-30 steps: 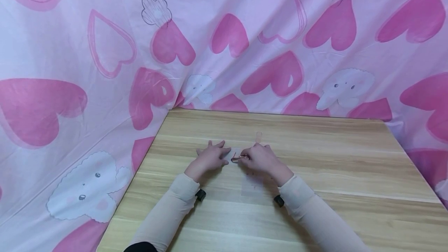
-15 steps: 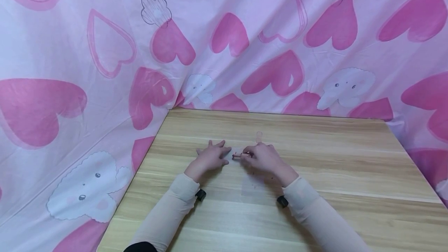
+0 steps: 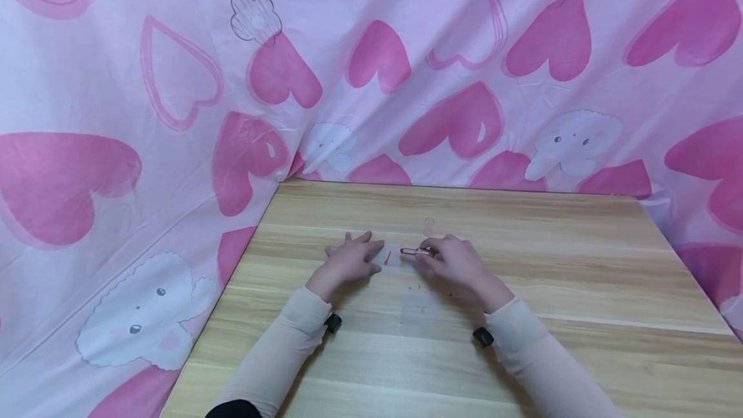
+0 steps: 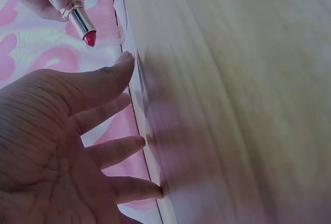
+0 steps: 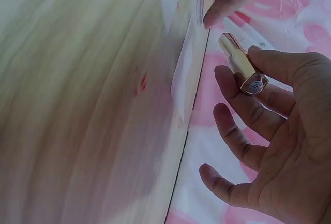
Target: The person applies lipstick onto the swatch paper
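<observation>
Two bare hands work over a wood-grain table (image 3: pixel 580 263), in front of a pink heart-print cloth (image 3: pixel 380 57). The right hand (image 3: pixel 462 268) holds an uncapped lipstick (image 3: pixel 416 251) at the middle of the scene. Seen from the head, the lipstick's long axis runs nearly sideways: the red tip points toward the person's left, and the base lies in the fingers. Just beyond the tip, on the left, is a short, slanting red stroke (image 3: pixel 387 257) on a small translucent sheet (image 3: pixel 397 263). That narrow gap between tip and stroke looks like the relation that matters most (whether the tip touches the sheet, I cannot tell).

The right hand is the nearer one to the lipstick, since it has hold of it. Its thumb and forefinger pinch the metallic case close to the base, while the remaining fingers stand apart, loosely bent, holding nothing. The left hand (image 3: pixel 351 260) grips nothing: its fingers are spread wide, the tips resting down, and those nearest the sheet seem to lie at its left edge.

Nearer the person lies a second translucent sheet (image 3: pixel 420 321) with tiny red specks on and around it. Beyond the right hand sits a small clear, rounded rectangular piece (image 3: pixel 429 227).
</observation>
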{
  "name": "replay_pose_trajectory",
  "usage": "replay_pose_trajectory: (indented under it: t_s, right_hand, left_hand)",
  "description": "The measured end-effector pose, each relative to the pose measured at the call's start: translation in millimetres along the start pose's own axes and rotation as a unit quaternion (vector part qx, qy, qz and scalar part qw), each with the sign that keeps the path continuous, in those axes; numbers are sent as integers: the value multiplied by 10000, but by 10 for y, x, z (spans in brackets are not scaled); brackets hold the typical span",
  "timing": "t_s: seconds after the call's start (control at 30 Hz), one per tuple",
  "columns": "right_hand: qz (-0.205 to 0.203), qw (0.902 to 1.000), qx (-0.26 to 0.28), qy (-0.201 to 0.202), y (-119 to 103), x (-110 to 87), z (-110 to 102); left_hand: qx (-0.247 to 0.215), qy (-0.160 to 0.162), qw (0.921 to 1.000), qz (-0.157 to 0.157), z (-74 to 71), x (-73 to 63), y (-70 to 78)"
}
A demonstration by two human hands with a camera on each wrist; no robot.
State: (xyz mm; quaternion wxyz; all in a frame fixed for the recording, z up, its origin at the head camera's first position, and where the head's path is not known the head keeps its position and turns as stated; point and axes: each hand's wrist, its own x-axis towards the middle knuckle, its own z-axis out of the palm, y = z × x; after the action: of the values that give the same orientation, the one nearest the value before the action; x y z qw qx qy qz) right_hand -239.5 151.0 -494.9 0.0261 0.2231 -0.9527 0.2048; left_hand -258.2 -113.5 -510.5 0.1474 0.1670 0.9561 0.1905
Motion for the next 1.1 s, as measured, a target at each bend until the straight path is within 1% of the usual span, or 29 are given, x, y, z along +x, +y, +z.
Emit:
replay_pose_trajectory:
  t_s: [0.13, 0.37, 0.53, 0.67, 0.87, 1.1]
  right_hand:
    - [111, 9999, -26, 48, 84, -48, -37]
    - [203, 9998, 9, 47, 214, -105, -110]
    - [349, 9993, 104, 10, 254, -138, -121]
    - [528, 9985, 144, -58, 272, -171, -109]
    - [636, 9976, 249, -120, 272, -218, -101]
    - [772, 9963, 325, -166, 292, -233, -73]
  left_hand:
    - [74, 104, 9999, 100, -2, 18, 69]
    - [204, 185, 9988, 416, 24, 63, 297]
    - [419, 143, 9973, 593, 77, 106, 410]
    - [432, 37, 9969, 649, 133, 139, 457]
    - [556, -133, 9969, 541, 180, 146, 481]
    - [668, -150, 9963, 513, 202, 134, 482]
